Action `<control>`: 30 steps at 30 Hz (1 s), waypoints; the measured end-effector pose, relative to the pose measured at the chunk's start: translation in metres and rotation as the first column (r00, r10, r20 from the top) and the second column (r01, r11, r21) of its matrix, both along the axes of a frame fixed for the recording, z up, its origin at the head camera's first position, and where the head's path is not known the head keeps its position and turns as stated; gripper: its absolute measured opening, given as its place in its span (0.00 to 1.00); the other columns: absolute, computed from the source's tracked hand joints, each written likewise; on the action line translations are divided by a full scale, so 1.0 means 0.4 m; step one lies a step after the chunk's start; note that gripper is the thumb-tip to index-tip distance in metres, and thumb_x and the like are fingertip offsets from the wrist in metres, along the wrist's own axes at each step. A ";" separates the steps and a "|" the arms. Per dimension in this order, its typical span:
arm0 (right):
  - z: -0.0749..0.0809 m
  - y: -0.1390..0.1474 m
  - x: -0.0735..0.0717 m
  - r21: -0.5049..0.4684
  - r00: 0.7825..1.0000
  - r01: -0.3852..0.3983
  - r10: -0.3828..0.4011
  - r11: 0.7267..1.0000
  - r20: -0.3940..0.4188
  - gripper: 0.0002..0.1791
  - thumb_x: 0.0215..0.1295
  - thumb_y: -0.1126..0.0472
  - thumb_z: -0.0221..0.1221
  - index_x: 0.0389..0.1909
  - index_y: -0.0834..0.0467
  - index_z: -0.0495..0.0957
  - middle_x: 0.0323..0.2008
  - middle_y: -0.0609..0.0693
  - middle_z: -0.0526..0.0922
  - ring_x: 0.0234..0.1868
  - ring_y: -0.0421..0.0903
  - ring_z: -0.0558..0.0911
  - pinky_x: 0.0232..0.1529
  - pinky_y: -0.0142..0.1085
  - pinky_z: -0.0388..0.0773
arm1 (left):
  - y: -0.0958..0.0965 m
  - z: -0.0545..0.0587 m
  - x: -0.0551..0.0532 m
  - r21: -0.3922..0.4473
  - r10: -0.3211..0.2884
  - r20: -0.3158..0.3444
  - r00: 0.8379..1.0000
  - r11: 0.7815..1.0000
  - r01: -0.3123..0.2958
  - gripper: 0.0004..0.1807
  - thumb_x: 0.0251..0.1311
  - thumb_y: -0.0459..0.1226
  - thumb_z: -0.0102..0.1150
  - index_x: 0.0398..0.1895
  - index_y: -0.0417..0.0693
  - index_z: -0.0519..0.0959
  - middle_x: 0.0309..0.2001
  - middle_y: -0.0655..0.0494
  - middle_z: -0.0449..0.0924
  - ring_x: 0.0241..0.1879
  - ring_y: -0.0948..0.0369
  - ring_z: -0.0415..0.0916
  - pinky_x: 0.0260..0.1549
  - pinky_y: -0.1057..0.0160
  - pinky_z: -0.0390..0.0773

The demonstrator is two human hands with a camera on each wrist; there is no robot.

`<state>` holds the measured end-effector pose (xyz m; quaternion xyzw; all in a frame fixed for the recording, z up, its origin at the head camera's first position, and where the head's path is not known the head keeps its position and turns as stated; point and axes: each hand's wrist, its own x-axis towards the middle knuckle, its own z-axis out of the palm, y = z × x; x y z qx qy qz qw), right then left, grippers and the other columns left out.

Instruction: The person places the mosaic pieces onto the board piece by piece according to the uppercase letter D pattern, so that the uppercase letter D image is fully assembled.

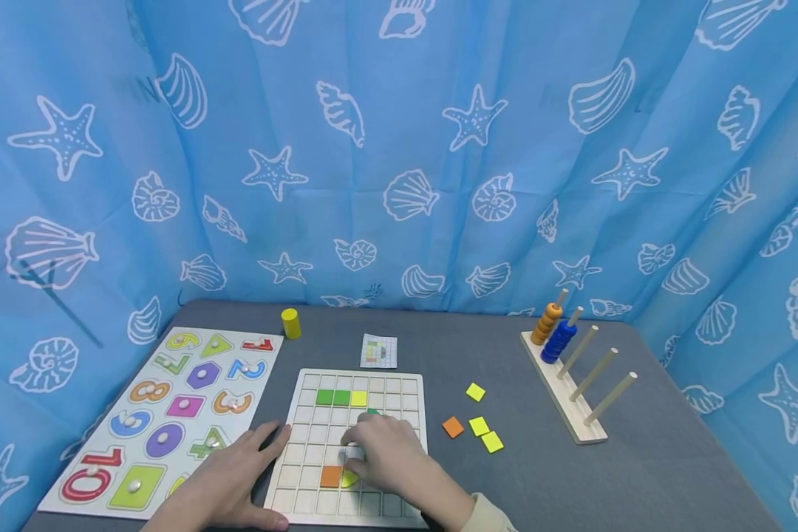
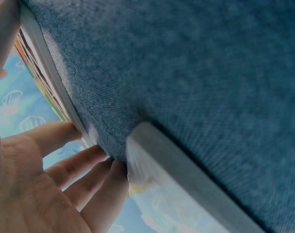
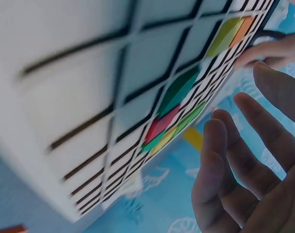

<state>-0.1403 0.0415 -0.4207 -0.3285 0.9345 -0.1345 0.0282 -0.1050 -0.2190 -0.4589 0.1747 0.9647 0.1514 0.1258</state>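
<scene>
A white wooden grid board (image 1: 307,501) lies on the table with coloured tiles in its cells. My left hand (image 1: 234,473) touches the board's left edge with its fingers and thumb spread. Over the lower middle of the board is my right hand (image 1: 391,452), with relaxed fingers and nothing visible between them in the right wrist view. Beside its fingertips are an orange tile (image 1: 330,476) and a yellow piece (image 1: 349,477) with a curved side. Farther up sit green tiles (image 1: 333,397) and a yellow tile (image 1: 358,399). A dark green piece (image 3: 180,91) and a red one (image 3: 161,122) show in the right wrist view.
Loose yellow tiles (image 1: 479,426) and an orange tile (image 1: 453,427) lie right of the board. A number puzzle (image 1: 193,414) lies left. Behind are a yellow cylinder (image 1: 291,324) and a pattern card (image 1: 379,352). A peg stand (image 1: 565,399) with orange and blue beads stands right.
</scene>
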 end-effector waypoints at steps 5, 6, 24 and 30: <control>0.004 0.057 -0.017 -0.020 0.999 0.040 -0.040 0.999 0.012 0.08 0.57 0.55 0.73 0.39 0.46 0.91 0.29 0.40 0.83 0.25 0.32 0.72 0.18 0.28 0.65 | 0.000 -0.002 -0.003 -0.011 0.002 0.017 1.000 1.000 -0.002 0.72 0.31 0.78 0.69 0.77 0.43 0.64 0.73 0.36 0.65 0.67 0.37 0.70 0.53 0.27 0.75; 0.003 0.068 -0.021 -0.027 0.999 0.048 -0.048 0.998 0.013 0.08 0.57 0.56 0.73 0.39 0.47 0.91 0.28 0.41 0.82 0.24 0.33 0.70 0.18 0.29 0.64 | -0.001 -0.002 -0.003 -0.014 0.002 0.022 1.000 1.000 -0.002 0.72 0.31 0.78 0.69 0.77 0.43 0.64 0.73 0.36 0.65 0.68 0.37 0.70 0.53 0.27 0.75; -0.014 0.245 -0.058 -0.033 0.959 0.280 -0.278 0.959 0.057 0.13 0.54 0.57 0.76 0.41 0.52 0.90 0.34 0.46 0.84 0.29 0.37 0.74 0.23 0.36 0.72 | 0.001 -0.001 -0.007 -0.033 0.002 0.038 0.999 0.999 -0.001 0.72 0.31 0.79 0.68 0.77 0.44 0.64 0.73 0.36 0.65 0.68 0.37 0.70 0.57 0.28 0.75; -0.011 0.273 -0.064 -0.007 0.936 0.338 -0.335 0.941 0.108 0.14 0.54 0.58 0.76 0.42 0.53 0.89 0.36 0.47 0.84 0.30 0.39 0.74 0.25 0.37 0.71 | 0.002 0.001 -0.007 -0.034 0.004 0.043 0.999 0.999 -0.003 0.72 0.31 0.78 0.69 0.77 0.44 0.63 0.73 0.36 0.65 0.68 0.36 0.69 0.56 0.28 0.74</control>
